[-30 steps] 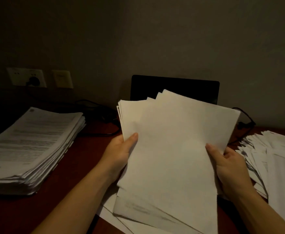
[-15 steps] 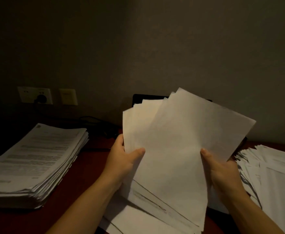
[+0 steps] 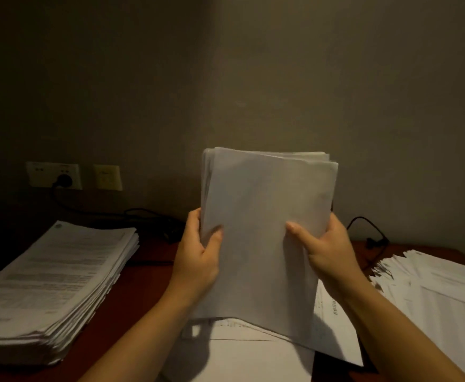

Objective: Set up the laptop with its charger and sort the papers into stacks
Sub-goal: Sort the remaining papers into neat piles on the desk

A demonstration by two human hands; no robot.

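Observation:
I hold a sheaf of white papers (image 3: 264, 216) upright in front of me, blank side toward me, its edges nearly squared. My left hand (image 3: 198, 257) grips its left edge and my right hand (image 3: 327, 249) grips its right edge, thumbs on the front. The sheaf hides the laptop behind it. A tall stack of printed papers (image 3: 52, 282) lies at the left. A loose, fanned pile of papers (image 3: 435, 293) lies at the right. More sheets (image 3: 239, 351) lie flat under the sheaf.
The dark red desk (image 3: 140, 274) stands against a wall. A wall socket (image 3: 54, 175) with a black plug in it and a switch plate (image 3: 107, 177) are at the back left. Black cables (image 3: 148, 216) run along the desk's back; another cable (image 3: 369, 230) loops at the right.
The fanned sheets have been drawn together into a squared sheaf and raised upright. Both hands have moved closer together and higher. The laptop screen is now hidden.

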